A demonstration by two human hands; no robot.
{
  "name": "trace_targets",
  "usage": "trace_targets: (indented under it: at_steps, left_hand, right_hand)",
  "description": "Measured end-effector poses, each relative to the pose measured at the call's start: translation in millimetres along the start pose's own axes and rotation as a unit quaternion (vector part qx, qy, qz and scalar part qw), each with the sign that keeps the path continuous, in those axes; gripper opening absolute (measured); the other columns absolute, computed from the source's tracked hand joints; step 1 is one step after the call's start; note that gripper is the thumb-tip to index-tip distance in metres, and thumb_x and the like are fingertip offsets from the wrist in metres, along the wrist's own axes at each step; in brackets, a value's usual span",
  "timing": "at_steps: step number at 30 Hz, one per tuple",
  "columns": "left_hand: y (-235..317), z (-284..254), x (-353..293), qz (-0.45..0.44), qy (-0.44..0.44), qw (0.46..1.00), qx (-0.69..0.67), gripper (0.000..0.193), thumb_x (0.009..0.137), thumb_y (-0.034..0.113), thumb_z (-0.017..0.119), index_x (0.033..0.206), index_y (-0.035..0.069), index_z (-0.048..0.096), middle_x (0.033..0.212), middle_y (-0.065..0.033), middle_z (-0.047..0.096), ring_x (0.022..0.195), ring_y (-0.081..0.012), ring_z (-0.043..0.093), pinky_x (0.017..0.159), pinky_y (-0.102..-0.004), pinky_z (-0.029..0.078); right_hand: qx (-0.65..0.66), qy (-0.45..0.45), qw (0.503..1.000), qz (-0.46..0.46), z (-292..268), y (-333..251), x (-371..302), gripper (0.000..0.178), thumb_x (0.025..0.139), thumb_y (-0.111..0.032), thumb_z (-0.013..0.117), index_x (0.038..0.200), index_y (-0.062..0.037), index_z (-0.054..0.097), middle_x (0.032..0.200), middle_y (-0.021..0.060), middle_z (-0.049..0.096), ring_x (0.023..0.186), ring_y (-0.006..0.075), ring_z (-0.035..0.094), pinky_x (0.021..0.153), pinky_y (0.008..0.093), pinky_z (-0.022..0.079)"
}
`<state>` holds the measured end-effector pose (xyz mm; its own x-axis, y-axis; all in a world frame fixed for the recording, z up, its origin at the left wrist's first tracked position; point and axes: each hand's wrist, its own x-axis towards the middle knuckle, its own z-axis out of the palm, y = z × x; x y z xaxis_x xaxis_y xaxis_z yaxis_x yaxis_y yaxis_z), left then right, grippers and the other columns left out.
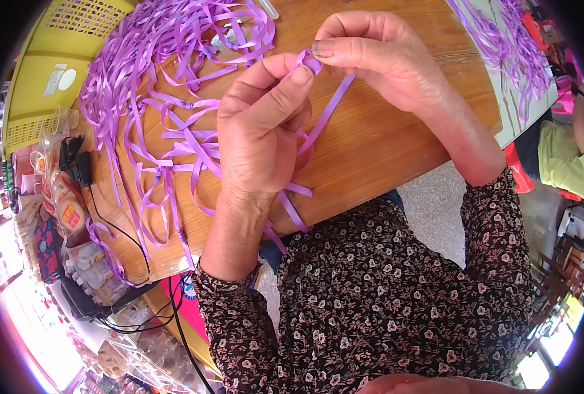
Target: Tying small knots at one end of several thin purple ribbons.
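Observation:
Above the wooden table, both of my hands come together on a narrow purple ribbon (310,64). Thumb and forefinger of my left hand (259,125) pinch a small loop or fold in it. At the upper edge of that fold, my right hand (397,65) pinches with thumb and forefinger; its other fingers curl behind. A loose ribbon tail (331,111) slants down between the hands, passing behind my left hand. Whether the fold is a knot cannot be made out. More purple ribbon lengths (197,141), some with small knots, lie beside my left wrist.
A big heap of purple ribbons (134,62) covers the far left of the wooden table (364,154). Beyond it stands a yellow basket (59,49). A black cable (118,223) hangs over the left edge. More ribbons (512,46) lie at the right; another person (564,154) sits there.

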<state>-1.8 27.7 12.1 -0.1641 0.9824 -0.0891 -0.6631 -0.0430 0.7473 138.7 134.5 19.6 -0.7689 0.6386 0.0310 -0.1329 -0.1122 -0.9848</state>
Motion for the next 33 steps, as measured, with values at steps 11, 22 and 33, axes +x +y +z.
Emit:
trace_targets:
  at_steps: [11, 22, 33]
  left_hand:
    - [0.6, 0.0, -1.8, 0.006, 0.023, 1.000, 0.015, 0.011, 0.086, 0.006, 0.058, 0.096, 0.002, 0.060, 0.067, 0.0055, 0.047, 0.055, -0.0052, 0.031, 0.051, -0.0205, 0.025]
    - [0.4, -1.4, 2.5, 0.000, 0.053, 0.995, 0.087, 0.014, 0.085, 0.008, 0.060, 0.096, 0.000, 0.062, 0.067, 0.0044, 0.049, 0.054, -0.0048, 0.032, 0.051, -0.0200, 0.026]
    - [2.2, -8.5, 4.2, 0.050, 0.076, 0.983, 0.162, 0.012, 0.085, 0.009, 0.063, 0.093, 0.001, 0.065, 0.067, 0.0084, 0.050, 0.054, 0.0007, 0.033, 0.047, -0.0165, 0.022]
  right_hand:
    - [-0.042, 0.023, 0.997, 0.068, 2.9, -18.8, -2.5, 0.010, 0.085, -0.012, 0.063, 0.090, -0.0029, 0.063, 0.081, 0.0011, 0.061, 0.076, 0.0074, 0.055, 0.069, 0.0201, 0.043]
    - [-0.455, -0.009, 0.815, -0.359, -3.1, -18.0, 3.7, 0.025, 0.077, -0.005, 0.068, 0.102, -0.0065, 0.064, 0.092, 0.0062, 0.063, 0.081, 0.0186, 0.060, 0.066, 0.0267, 0.047]
    - [-0.095, 0.156, 0.977, -0.109, -4.8, -28.5, 0.2, 0.018, 0.077, 0.003, 0.064, 0.095, 0.0011, 0.065, 0.086, 0.0122, 0.062, 0.080, 0.0225, 0.060, 0.069, 0.0274, 0.046]
